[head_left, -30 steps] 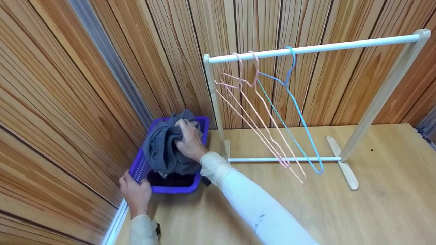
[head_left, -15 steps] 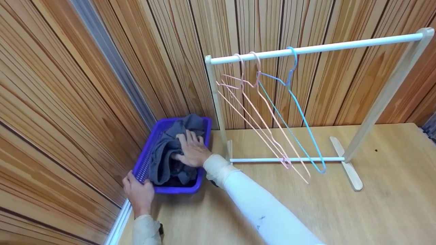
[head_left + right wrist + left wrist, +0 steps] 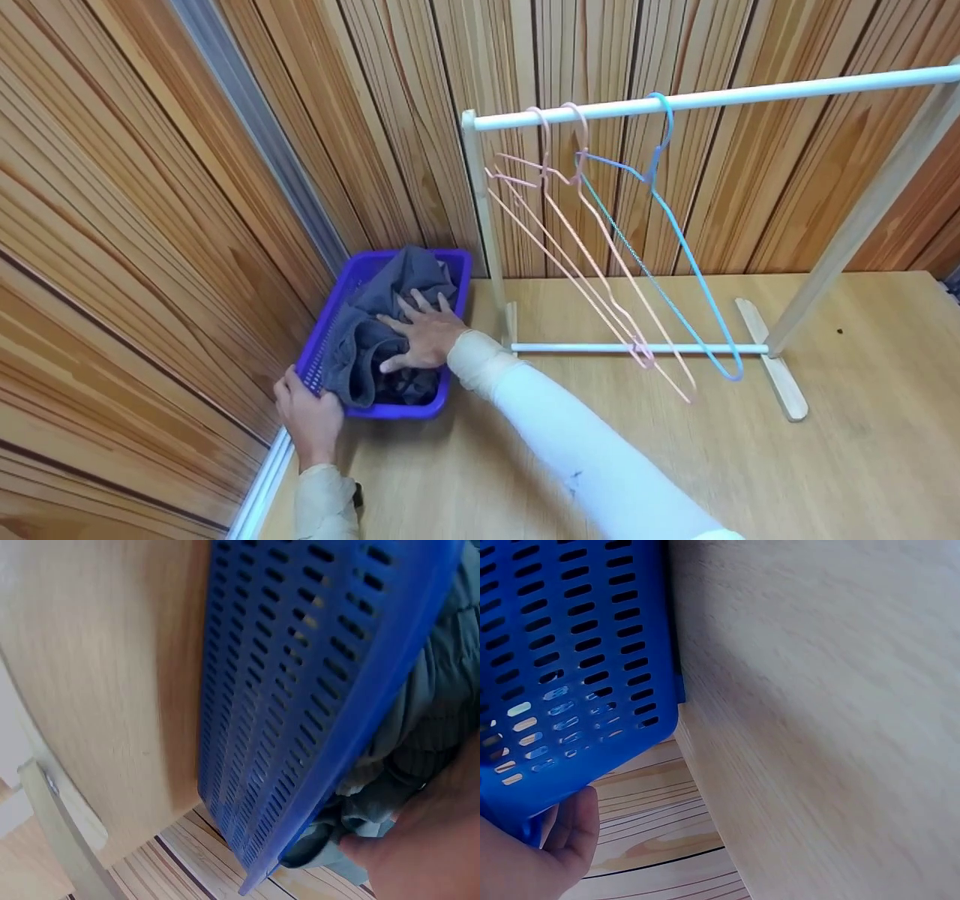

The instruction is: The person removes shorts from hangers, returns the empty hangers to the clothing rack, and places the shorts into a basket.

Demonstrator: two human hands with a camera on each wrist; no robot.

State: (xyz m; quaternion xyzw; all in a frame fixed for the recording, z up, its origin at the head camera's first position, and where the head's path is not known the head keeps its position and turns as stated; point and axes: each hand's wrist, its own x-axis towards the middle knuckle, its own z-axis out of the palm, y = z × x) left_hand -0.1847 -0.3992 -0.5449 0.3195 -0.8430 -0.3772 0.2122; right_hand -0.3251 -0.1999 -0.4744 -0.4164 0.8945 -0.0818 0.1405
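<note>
A purple basket [image 3: 459, 300] with slotted walls stands in the corner by the wood-panelled walls; the wrist views render it blue. Dark grey clothing [image 3: 412, 270] with a gathered band fills it, and darker cloth shows at the near end. My left hand [image 3: 309, 420] grips the basket's near left corner, thumb over the rim and fingers outside, as the left wrist view [image 3: 562, 847] also shows. My right hand [image 3: 427, 337] lies on the grey clothing with its fingers spread and straight, pressing down. In the right wrist view the clothing [image 3: 435, 690] reaches up to the rim.
Right of the basket stands a wooden rack with a white top rail [image 3: 750, 94] and a lower bar [image 3: 555, 347]. Two pink hangers [image 3: 600, 259] and a blue hanger [image 3: 694, 259] hang from it. A rack foot [image 3: 776, 379] rests on the wooden floor.
The right hand has let go of the bunched grey clothing and spread its fingers flat on it. The clothing sits lower in the basket. The left hand keeps its grip on the corner.
</note>
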